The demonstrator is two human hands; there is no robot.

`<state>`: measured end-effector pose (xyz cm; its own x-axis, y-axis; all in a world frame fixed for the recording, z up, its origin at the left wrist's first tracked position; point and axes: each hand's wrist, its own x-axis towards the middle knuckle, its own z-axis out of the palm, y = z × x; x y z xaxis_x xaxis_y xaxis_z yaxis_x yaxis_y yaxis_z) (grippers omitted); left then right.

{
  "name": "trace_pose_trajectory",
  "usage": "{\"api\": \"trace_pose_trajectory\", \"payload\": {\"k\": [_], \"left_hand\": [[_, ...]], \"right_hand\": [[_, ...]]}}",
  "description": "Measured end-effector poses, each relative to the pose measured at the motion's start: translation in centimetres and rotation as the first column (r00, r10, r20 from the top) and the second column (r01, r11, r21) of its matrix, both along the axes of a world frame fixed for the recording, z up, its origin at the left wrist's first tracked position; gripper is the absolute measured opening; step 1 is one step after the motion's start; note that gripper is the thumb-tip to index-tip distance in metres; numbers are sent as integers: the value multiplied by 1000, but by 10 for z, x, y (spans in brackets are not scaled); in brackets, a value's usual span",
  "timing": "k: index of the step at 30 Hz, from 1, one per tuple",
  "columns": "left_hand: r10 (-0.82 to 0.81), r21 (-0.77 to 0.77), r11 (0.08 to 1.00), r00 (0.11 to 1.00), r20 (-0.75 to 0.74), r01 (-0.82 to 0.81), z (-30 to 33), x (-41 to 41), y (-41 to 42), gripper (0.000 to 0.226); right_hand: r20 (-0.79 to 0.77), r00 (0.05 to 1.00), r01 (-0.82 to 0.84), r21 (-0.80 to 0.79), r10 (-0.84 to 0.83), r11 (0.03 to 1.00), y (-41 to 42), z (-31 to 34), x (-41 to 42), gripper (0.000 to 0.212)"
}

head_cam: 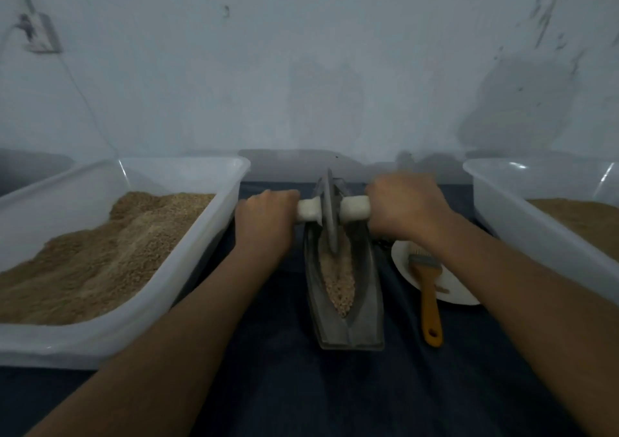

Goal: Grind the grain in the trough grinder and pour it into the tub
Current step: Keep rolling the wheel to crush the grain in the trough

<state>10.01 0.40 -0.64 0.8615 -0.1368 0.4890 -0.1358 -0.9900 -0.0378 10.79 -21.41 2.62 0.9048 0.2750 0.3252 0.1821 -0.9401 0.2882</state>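
Centre of bench [284, 386], dark cloth cover: trough grinder [345, 289], boat-shaped, long axis pointing away from viewer. Grain [338, 279] lying in its groove, coarse, pale. Grinding wheel [330, 215] upright in groove toward far end, white handle [355, 209] through its hub. Left hand [264, 222] curled round left end of handle; right hand [402, 207] curled round right end. Both a closed grip on the handle, forearms stretched forward. Left of grinder: tub [214, 235], clear plastic, heaped with brown grain. Right edge: second tub [495, 209], also holding brown material. Just right of grinder: white plate [449, 286] with yellow-handled brush [428, 296] across it, handle end overhanging onto cloth. Behind: pale wall [301, 68].
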Motion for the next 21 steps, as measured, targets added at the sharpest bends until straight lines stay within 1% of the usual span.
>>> {"api": "trace_pose_trajectory", "payload": {"k": [2, 4, 6, 7, 9, 12, 15, 17, 19, 21], "left_hand": [[20, -29, 999, 1000, -19, -20, 6, 17, -6, 11], [18, -15, 1000, 1000, -12, -18, 8, 23, -10, 9], [11, 26, 1000, 999, 35, -12, 6, 16, -8, 8], [0, 44, 999, 998, 69, -3, 4, 9, -6, 10], [-41, 68, 997, 995, 91, 34, 1, -12, -1, 17], [-127, 82, 989, 990, 61, 122, -3, -51, 12, 31], [-190, 120, 976, 978, 81, 180, -2, -75, 19, 42], [-182, 155, 974, 978, 101, 165, 0, -73, 15, 41], [-127, 169, 979, 988, 83, 111, 5, -58, 5, 32], [-57, 147, 988, 997, 47, 50, 9, -34, -3, 21]], "right_hand": [[-36, 999, 36, 32, -35, 999, 2, 7, 21, 14], [-69, 996, 53, 81, -47, 995, 1, 8, 30, 17], [-90, 994, 65, 66, -59, 996, 1, 4, 24, 19], [-73, 996, 59, 46, -56, 997, 1, 0, 15, 19], [23, 1000, 10, 29, -10, 1000, -2, -8, -10, 24], [176, 981, -82, -21, 84, 996, -9, -20, -58, 33], [260, 956, -115, -96, 136, 989, -15, -25, -89, 40], [235, 968, -66, -99, 87, 993, -18, -25, -93, 42], [166, 986, -6, -48, 13, 999, -18, -27, -81, 33], [86, 996, 27, 27, -29, 999, -13, -24, -56, 25]]}}
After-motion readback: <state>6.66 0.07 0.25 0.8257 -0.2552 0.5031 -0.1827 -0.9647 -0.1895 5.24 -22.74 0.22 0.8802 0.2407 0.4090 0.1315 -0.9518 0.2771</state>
